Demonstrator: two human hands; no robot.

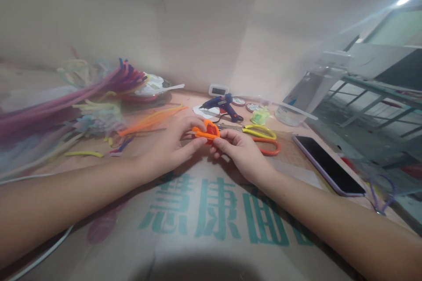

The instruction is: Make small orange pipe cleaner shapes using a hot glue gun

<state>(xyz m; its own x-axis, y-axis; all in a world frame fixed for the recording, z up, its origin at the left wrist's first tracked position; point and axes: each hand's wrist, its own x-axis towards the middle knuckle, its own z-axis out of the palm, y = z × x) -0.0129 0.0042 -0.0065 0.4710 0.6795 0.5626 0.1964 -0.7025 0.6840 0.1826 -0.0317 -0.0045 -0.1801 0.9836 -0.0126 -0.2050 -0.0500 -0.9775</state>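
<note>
Between my two hands is a small orange shape of bent pipe cleaners, with a darker red-orange middle. My left hand pinches its left side between thumb and fingers. On the right side, my right hand grips it with thumb and fingertips. The fingers cover part of its edges. Just behind my right hand lie scissors with one yellow and one orange handle loop. Their blades are partly hidden by the hands.
A dark blue glue gun rests behind the hands, near a small white digital display. Bundled pipe cleaners spread across the left. A phone lies at the right table edge; a clear container stands behind it.
</note>
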